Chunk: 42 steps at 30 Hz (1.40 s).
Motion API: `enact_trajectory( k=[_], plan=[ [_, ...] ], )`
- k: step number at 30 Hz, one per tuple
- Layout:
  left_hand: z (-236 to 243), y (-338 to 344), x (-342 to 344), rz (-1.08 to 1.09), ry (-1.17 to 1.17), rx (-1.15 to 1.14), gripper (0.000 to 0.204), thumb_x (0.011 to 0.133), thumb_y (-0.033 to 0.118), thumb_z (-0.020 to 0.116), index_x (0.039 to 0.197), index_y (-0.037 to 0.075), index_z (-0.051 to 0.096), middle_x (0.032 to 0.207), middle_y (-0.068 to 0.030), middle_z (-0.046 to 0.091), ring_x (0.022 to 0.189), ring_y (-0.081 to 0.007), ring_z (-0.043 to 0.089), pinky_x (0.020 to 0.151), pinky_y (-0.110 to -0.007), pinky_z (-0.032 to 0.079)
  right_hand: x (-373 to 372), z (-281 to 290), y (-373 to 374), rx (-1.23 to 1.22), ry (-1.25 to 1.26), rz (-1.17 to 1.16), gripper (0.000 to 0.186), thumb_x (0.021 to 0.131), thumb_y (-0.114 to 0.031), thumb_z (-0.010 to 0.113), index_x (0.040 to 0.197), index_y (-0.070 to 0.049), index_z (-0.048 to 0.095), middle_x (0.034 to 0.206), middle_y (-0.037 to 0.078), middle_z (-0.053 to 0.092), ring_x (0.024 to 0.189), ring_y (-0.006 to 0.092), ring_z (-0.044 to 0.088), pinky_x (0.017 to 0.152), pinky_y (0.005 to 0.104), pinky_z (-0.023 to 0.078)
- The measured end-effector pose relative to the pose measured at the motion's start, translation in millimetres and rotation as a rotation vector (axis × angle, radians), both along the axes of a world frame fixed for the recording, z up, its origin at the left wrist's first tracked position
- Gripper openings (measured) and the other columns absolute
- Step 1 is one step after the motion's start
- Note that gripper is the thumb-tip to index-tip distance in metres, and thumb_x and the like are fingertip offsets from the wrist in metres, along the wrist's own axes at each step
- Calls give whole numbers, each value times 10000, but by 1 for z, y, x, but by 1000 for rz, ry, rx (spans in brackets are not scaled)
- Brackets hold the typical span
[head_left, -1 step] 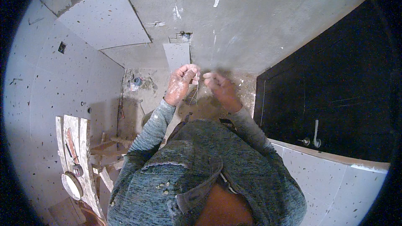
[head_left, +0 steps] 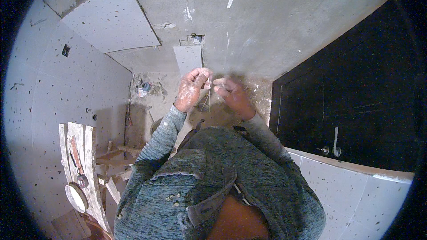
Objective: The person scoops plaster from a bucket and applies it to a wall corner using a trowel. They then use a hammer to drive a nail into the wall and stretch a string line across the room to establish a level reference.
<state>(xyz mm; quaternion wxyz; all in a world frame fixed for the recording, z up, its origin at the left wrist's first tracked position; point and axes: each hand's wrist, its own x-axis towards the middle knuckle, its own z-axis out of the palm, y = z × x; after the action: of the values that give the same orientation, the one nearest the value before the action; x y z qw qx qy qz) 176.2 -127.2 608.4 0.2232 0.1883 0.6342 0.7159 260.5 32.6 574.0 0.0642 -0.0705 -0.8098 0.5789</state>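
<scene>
Thin pale strand (head_left: 209,94) is at frame centre, pinched between thumb and index of the left hand (head_left: 189,92); string or wire, can't tell. Right hand (head_left: 235,98) is motion-blurred, fingers bent, tips just beside the strand; can't tell whether it grips anything. Strand's lower ends hang below the left hand and fade into the dark patch behind. The jacket (head_left: 222,155) hides most of the lower centre; the frame corners are cut off by the black fisheye rim. Details in the wall recess (head_left: 197,39) at upper centre are too small to read. Vs earlier frame: right hand has shifted slightly left, closer to the strand; the strand's loose ends have swung a bit; left hand looks unchanged. Edges: narrow tile strip (head_left: 188,58) stands right behind the left fingertips; black door-like panel (head_left: 351,84) fills the right side, well apart from the right hand. Paint-spattered planks (head_left: 89,151) at lower left, with an orange-handled tool (head_left: 74,149) on them, well apart from the left forearm. Open room: bare grey wall (head_left: 267,26) above the hands, upper centre to upper right.
</scene>
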Motion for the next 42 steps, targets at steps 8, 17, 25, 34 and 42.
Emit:
enact_trajectory(
  k=[8,17,25,34,42],
  plan=[
    [4,-4,-4,49,71,20,232,953,204,539,974,-8,631,812,-15,627,692,-84,557,659,-252,485,-4,21,-17,62,-95,53,303,854,-287,641,960,-6,680,875,130,687,842,193,636,801,331,475],
    [-4,-13,-11,-3,-142,119,319,943,288,564,1093,11,616,969,-61,630,850,-104,576,788,-275,491,-14,41,-10,8,-18,-4,278,876,-258,611,894,10,682,766,31,660,716,97,563,662,258,453],
    [-61,-29,-6,-279,219,-335,390,907,339,599,1113,7,616,927,-73,651,815,-174,593,763,-327,491,-24,60,11,330,160,49,194,881,-184,575,997,-46,645,902,84,655,803,204,634,708,308,496],
    [-40,-75,-26,-83,297,-526,272,892,317,613,889,49,659,674,-35,574,634,-107,512,608,-308,449,-34,58,66,535,429,-191,225,952,-202,494,950,-27,635,813,58,580,716,159,541,637,296,430],
    [-10,-153,-54,215,437,-670,311,863,325,647,824,19,685,607,-54,586,560,-129,503,563,-320,443,-10,83,155,451,306,-478,289,950,-246,524,966,5,667,908,123,686,830,208,622,773,326,467]
  ],
)
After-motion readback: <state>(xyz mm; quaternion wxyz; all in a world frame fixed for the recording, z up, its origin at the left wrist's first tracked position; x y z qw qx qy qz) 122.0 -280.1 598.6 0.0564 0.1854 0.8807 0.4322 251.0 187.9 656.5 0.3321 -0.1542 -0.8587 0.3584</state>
